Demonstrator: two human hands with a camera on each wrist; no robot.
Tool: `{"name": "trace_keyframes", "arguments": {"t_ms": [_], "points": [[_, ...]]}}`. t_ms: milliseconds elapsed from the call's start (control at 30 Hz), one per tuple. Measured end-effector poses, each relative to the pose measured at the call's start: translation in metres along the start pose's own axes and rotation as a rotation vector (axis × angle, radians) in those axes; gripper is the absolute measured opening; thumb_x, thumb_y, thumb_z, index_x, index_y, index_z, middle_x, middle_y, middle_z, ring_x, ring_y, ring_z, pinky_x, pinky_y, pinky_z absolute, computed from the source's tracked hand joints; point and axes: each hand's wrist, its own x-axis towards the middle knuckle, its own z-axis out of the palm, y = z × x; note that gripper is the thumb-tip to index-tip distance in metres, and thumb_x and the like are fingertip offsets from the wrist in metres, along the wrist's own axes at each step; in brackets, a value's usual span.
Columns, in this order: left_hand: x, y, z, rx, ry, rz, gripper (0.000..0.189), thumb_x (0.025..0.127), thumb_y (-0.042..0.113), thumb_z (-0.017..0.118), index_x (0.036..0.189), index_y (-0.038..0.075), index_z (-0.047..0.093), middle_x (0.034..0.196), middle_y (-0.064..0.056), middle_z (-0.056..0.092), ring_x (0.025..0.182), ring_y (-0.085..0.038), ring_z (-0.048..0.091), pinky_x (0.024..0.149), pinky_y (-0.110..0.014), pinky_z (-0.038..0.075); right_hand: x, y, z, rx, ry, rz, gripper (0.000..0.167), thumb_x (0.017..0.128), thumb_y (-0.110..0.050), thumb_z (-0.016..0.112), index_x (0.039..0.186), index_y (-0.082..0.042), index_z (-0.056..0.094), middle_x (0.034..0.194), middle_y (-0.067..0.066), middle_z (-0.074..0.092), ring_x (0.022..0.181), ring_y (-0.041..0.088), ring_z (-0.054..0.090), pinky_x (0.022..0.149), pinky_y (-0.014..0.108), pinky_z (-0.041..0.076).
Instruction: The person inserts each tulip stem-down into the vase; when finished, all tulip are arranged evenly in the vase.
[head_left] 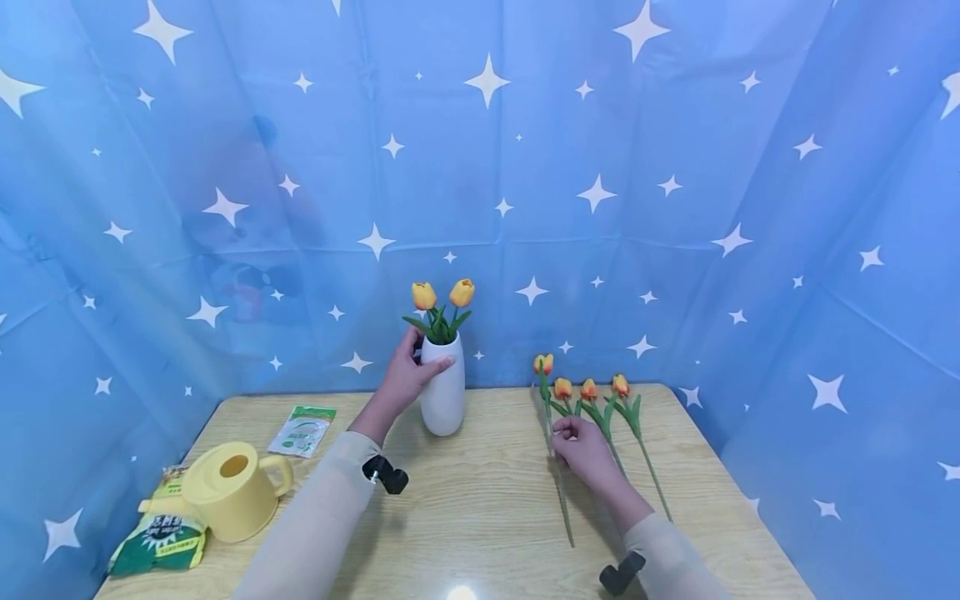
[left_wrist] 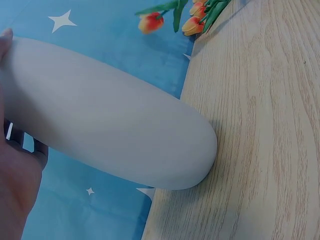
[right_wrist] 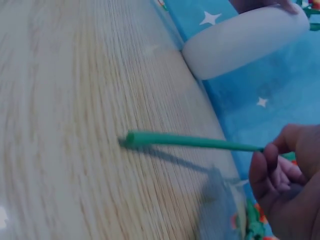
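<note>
A tall white vase [head_left: 443, 390] stands on the wooden table, with two yellow-orange tulips [head_left: 424, 296] upright in its mouth. My left hand [head_left: 408, 372] grips the vase near its top, thumb across the front. On the right, my right hand [head_left: 583, 450] pinches the green stem of a tulip [head_left: 543, 365] between thumb and fingertips. In the right wrist view the bare end of that stem [right_wrist: 170, 139] points away from the fingers, close over the table, with its shadow beneath. Three more tulips [head_left: 620, 386] lie beside and behind the right hand.
At the left of the table [head_left: 480, 508] stands a yellow watering can [head_left: 234, 493], with a green bag [head_left: 161, 543] next to its spout. A flat green-and-white packet [head_left: 302, 431] lies behind the can. A blue star-patterned curtain [head_left: 525, 167] hangs along the table's back.
</note>
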Motion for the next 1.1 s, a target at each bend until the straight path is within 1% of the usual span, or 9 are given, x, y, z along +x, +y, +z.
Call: {"name": "trace_keyframes", "arguments": {"t_ms": [133, 333, 567, 767, 933, 1033, 1100], "points": [[0.000, 0.001, -0.001, -0.002, 0.001, 0.004, 0.075, 0.094, 0.050, 0.089, 0.152, 0.027, 0.049, 0.151, -0.009, 0.054, 0.138, -0.037, 0.056, 0.113, -0.067, 0.048, 0.000, -0.003, 0.004, 0.019, 0.021, -0.019, 0.017, 0.098, 0.001, 0.062, 0.114, 0.005, 0.066, 0.093, 0.009, 0.060, 0.065, 0.018, 0.063, 0.060, 0.030, 0.057], [0.001, 0.001, -0.001, -0.011, -0.001, 0.002, 0.074, 0.095, 0.047, 0.089, 0.152, 0.025, 0.049, 0.151, -0.010, 0.054, 0.138, -0.037, 0.056, 0.114, -0.066, 0.048, 0.001, -0.006, 0.007, 0.080, 0.033, -0.030, 0.013, 0.102, 0.001, 0.063, 0.114, 0.004, 0.060, 0.093, 0.012, 0.064, 0.065, 0.023, 0.068, 0.062, 0.035, 0.063], [0.000, 0.002, 0.000, -0.013, 0.004, -0.008, 0.068, 0.096, 0.045, 0.089, 0.146, 0.021, 0.050, 0.147, -0.011, 0.055, 0.136, -0.037, 0.057, 0.113, -0.064, 0.049, 0.002, -0.008, 0.006, 0.131, 0.061, -0.034, 0.024, 0.101, 0.004, 0.062, 0.123, 0.005, 0.054, 0.094, 0.010, 0.062, 0.065, 0.022, 0.069, 0.065, 0.038, 0.065], [0.000, 0.002, 0.001, -0.021, 0.006, 0.002, 0.066, 0.096, 0.042, 0.089, 0.145, 0.020, 0.050, 0.146, -0.012, 0.056, 0.135, -0.037, 0.058, 0.113, -0.064, 0.049, 0.004, -0.015, 0.004, 0.204, 0.076, -0.044, 0.028, 0.105, 0.002, 0.064, 0.128, 0.004, 0.048, 0.094, 0.009, 0.062, 0.070, 0.022, 0.071, 0.070, 0.036, 0.066], [0.000, 0.002, 0.001, -0.014, 0.004, -0.003, 0.068, 0.096, 0.044, 0.089, 0.146, 0.022, 0.050, 0.146, -0.011, 0.056, 0.135, -0.036, 0.057, 0.114, -0.064, 0.049, 0.008, -0.021, 0.004, 0.271, 0.104, -0.070, 0.033, 0.105, 0.005, 0.064, 0.131, 0.003, 0.044, 0.093, 0.009, 0.064, 0.067, 0.020, 0.071, 0.069, 0.036, 0.066], [0.000, 0.001, 0.000, -0.009, 0.005, -0.005, 0.068, 0.095, 0.046, 0.089, 0.146, 0.022, 0.050, 0.147, -0.010, 0.056, 0.135, -0.036, 0.057, 0.114, -0.065, 0.049, 0.012, -0.024, 0.004, 0.302, 0.123, -0.093, 0.039, 0.105, 0.005, 0.064, 0.136, 0.002, 0.041, 0.093, 0.008, 0.064, 0.066, 0.019, 0.071, 0.069, 0.034, 0.066], [0.000, 0.001, 0.000, -0.007, 0.006, -0.004, 0.068, 0.095, 0.047, 0.089, 0.146, 0.023, 0.050, 0.146, -0.010, 0.056, 0.135, -0.037, 0.057, 0.113, -0.065, 0.049, 0.013, -0.027, 0.004, 0.330, 0.131, -0.111, 0.042, 0.105, 0.006, 0.064, 0.140, 0.005, 0.040, 0.094, 0.008, 0.064, 0.066, 0.018, 0.071, 0.070, 0.034, 0.066]]}}
